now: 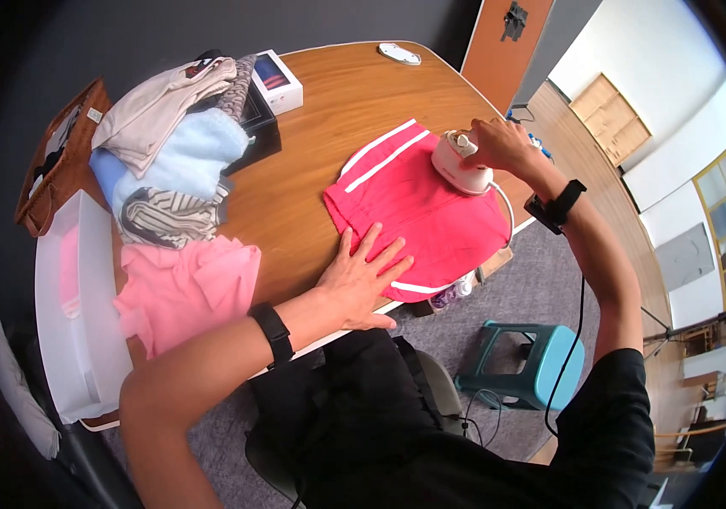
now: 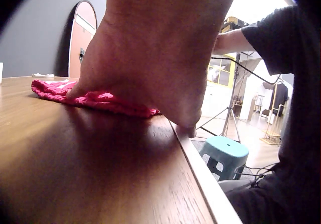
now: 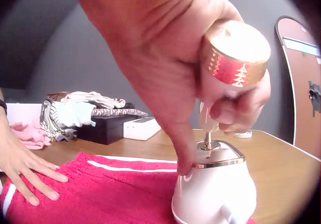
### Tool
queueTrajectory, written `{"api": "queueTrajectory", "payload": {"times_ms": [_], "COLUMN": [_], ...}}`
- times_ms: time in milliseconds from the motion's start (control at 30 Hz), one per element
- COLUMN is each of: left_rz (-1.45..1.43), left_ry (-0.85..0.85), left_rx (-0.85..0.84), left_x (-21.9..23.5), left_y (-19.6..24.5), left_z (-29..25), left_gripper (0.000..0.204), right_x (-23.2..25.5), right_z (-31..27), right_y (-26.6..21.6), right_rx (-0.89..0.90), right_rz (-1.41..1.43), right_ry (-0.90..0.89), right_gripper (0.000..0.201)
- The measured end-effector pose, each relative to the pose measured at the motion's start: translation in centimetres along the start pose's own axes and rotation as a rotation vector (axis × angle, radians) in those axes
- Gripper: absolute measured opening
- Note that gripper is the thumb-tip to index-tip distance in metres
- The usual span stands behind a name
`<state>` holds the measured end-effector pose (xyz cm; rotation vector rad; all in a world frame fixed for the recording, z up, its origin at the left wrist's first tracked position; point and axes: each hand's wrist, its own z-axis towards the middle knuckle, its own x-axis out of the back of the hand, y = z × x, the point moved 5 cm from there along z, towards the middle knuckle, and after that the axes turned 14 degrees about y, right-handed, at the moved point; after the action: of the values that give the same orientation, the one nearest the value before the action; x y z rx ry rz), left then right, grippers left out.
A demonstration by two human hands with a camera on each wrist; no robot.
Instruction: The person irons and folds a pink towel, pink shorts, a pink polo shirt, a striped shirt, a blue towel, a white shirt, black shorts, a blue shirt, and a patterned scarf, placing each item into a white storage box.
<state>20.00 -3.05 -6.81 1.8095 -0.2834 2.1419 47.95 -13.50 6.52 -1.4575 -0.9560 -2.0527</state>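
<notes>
Hot-pink shorts [image 1: 443, 229] with white side stripes lie spread on the wooden table [image 1: 312, 127]. My left hand [image 1: 348, 284] rests on their near left edge, fingers straight and spread; its thumb points to the table's front edge. In my right hand [image 1: 503, 142] is a small white iron [image 1: 458, 176] with gold trim, standing on the far right part of the shorts. In the right wrist view my fingers curl round the handle [image 3: 235, 58] of the iron, and the thumb reaches down to its body. A white cord [image 1: 505, 204] runs from the iron over the table edge.
To the left lie a pink garment [image 1: 189, 288], a pile of folded clothes [image 1: 176, 140], a white bin [image 1: 83, 322] and a brown basket [image 1: 62, 153]. Boxes [image 1: 278, 82] and a white oval plate [image 1: 399, 54] sit farther back. A teal stool [image 1: 550, 365] stands on the floor.
</notes>
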Motion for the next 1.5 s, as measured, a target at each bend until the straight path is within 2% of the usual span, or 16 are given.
{"api": "queueTrajectory", "payload": {"times_ms": [67, 167, 300, 333, 400, 433, 567, 700, 833, 967, 1100, 1167, 1233, 1367, 1500], "left_rz": [-0.007, -0.019, -0.027, -0.030, -0.032, -0.041, -0.077, -0.122, -0.091, -0.031, 0.055, 0.074, 0.067, 0.050, 0.021], "left_ry": [-0.002, 0.034, 0.044, 0.041, 0.032, 0.038, 0.047, 0.058, 0.028, 0.001, -0.066, -0.076, -0.056, -0.036, -0.005], "left_rx": [-0.002, -0.014, -0.028, -0.037, -0.053, -0.065, -0.093, -0.129, -0.114, -0.097, -0.085, -0.090, -0.090, -0.089, -0.082], "left_x": [0.1, 0.1, -0.1, 0.0, 0.2, 0.3, 0.2, 0.2, 0.4, 0.6, 1.1, 1.0, 0.9, 0.8, 0.6], "left_y": [0.0, -0.1, -0.4, -0.4, -0.6, -0.7, -1.0, -1.1, -0.7, -0.2, 0.3, 0.4, 0.3, 0.4, 0.3], "left_z": [0.0, -0.2, -0.4, -0.4, -0.4, -0.4, -0.7, -0.4, -0.1, 0.1, 0.4, 0.4, 0.3, 0.2, 0.1], "left_gripper": [0.110, 0.109, 0.109, 0.109, 0.110, 0.110, 0.109, 0.107, 0.106, 0.107, 0.110, 0.111, 0.111, 0.111, 0.111], "right_x": [-0.9, -2.4, -2.7, -2.7, -2.5, -1.7, 1.9, 4.3, 4.8, 2.7, 1.7, 0.2, -1.1, -3.1, -2.8], "right_z": [0.3, -0.7, -1.6, -1.6, -2.0, -2.2, -2.8, -2.7, -2.6, -2.4, -1.8, -0.9, 0.2, 1.3, 1.9], "right_y": [1.5, 3.9, 6.2, 6.6, 7.2, 6.6, 4.0, -0.5, -5.3, -8.1, -6.7, -4.2, -1.5, 2.7, 4.0], "right_rx": [-0.007, -0.042, -0.239, -0.220, -0.132, -0.085, -0.126, 0.070, 0.146, 0.219, 0.158, 0.113, 0.019, -0.091, -0.126], "right_rz": [-0.059, 0.001, -0.015, -0.020, -0.029, -0.033, 0.010, 0.067, 0.108, 0.175, 0.148, 0.130, 0.103, 0.065, 0.070], "right_ry": [0.004, 0.173, 0.002, -0.005, 0.134, 0.203, 0.246, 0.234, 0.132, 0.058, 0.070, 0.124, 0.088, 0.139, 0.137], "right_gripper": [0.069, 0.067, 0.066, 0.065, 0.061, 0.059, 0.057, 0.053, 0.056, 0.060, 0.066, 0.069, 0.073, 0.066, 0.061]}}
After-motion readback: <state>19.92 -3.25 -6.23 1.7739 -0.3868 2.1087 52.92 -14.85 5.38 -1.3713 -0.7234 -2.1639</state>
